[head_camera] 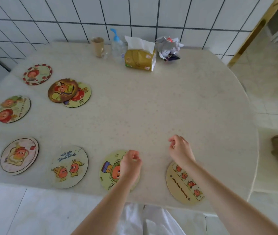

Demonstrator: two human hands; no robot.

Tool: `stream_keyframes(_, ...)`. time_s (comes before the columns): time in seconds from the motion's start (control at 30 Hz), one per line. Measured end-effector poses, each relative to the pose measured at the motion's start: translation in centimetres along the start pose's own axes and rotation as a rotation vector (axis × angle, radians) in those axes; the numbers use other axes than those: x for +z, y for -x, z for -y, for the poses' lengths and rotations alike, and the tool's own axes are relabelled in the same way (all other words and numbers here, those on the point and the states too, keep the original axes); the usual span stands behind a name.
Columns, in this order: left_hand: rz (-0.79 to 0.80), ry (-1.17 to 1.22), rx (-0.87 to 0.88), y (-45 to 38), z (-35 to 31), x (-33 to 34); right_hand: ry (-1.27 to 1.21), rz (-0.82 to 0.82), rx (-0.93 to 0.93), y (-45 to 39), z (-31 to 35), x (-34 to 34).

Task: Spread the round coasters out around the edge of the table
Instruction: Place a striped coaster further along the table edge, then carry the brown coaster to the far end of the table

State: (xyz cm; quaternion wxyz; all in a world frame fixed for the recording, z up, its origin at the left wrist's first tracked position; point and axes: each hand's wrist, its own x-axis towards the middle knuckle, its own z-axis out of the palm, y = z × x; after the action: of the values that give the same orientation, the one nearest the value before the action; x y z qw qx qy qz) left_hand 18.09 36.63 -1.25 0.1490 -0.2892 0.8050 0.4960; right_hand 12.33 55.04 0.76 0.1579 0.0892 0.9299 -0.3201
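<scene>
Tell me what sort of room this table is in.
Probably a home kitchen or dining corner: a white tiled wall behind the table, with a tissue box, soap pump bottle and cup on it.

I'm standing in a home kitchen or dining corner: white tiled wall behind my pale speckled bench, with a tissue box, a pump bottle and a cup along its back edge, pale tiled floor around.
</scene>
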Motion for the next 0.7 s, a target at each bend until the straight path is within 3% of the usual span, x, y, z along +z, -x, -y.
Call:
stream_keyframes(0.4, -0.258, 0.068, -0.060, -15.2, -0.2, -20.0, 0.085, 0.162, -0.276, -11.2, 22.6, 9.1)
stream_keyframes(0.7, -0.420, 0.176, -0.159, -27.6, -1.0, -32.0, -0.090, 0.280, -0.086, -20.5, 34.8, 15.7)
